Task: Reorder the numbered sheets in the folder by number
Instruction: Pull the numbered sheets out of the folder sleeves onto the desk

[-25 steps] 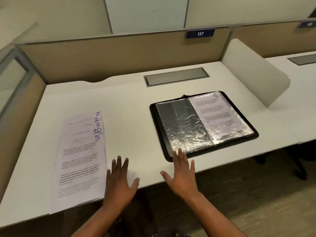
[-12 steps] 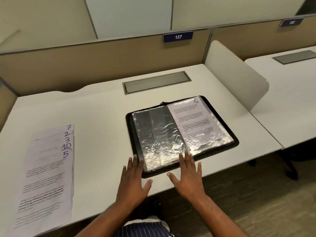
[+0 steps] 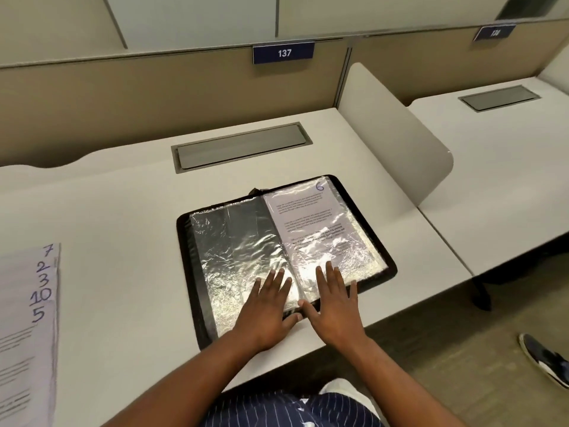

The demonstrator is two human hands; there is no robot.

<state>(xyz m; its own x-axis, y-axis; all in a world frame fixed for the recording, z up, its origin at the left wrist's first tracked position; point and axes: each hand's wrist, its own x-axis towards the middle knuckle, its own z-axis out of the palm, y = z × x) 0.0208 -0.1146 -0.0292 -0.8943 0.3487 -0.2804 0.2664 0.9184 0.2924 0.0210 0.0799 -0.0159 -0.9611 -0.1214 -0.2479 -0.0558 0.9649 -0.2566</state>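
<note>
Sheets (image 3: 27,318) (loose, fanned) lie left of folder (image 3: 234,241); divider (image 3: 394,143) stands right.

Partition sign (image 3: 283,53) reads 137; folder sheet (image 3: 311,220) shows 6; loose sheets (image 3: 27,303) show 7, 2, 3, 10, 5.

One folder (image 3: 188,272), six sheets, two hands, two desks.
One sheet (image 3: 308,217) marked 6 sits in the folder; the pile (image 3: 27,318) at the left seems to hold five. One left hand (image 3: 266,306), one right hand (image 3: 335,303); one near desk (image 3: 123,211), one neighbouring desk (image 3: 508,143).
</note>
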